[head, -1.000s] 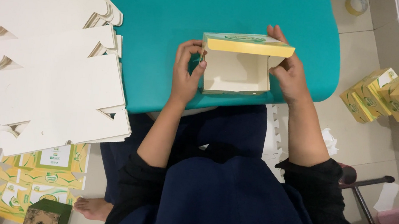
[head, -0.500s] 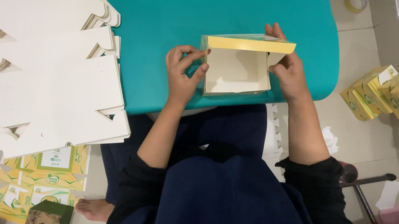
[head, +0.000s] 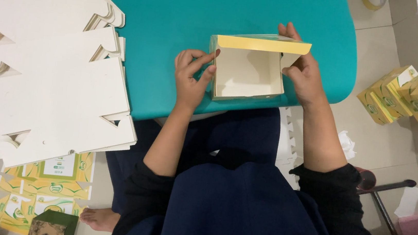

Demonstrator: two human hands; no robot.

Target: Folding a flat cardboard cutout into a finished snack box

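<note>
Both hands grip one small carton [head: 247, 70] at the near edge of the teal table [head: 178, 16]. The left hand [head: 191, 77] pinches the carton's left wall between thumb and fingertips; the right hand [head: 302, 73] is clamped on the right wall, fingers reaching over the far edge near a small side flap.

By my reading, the carton is mostly formed: its four walls stand upright, the pale, unprinted inside faces up at the camera, and a yellow lid flap [head: 263, 44] lies folded across the far edge. The mouth is not yet closed, and the side flap under the right fingers looks untucked, so closing seems to be what remains.

To the left, a fanned stack of flat blanks [head: 52, 80] overhangs the table edge, white side up, with notches and angled cut-outs. Below that, on the floor, more flat blanks [head: 43, 188] lie printed side up, yellow with green panels. A dark green box [head: 52, 226] stands beside them, close to a bare foot [head: 100, 218].

On the floor to the right, finished boxes [head: 414, 90] sit in a close row, yellow with green and white panels. A roll of tape [head: 373, 0] lies on the tiles beyond the table's far corner.
</note>
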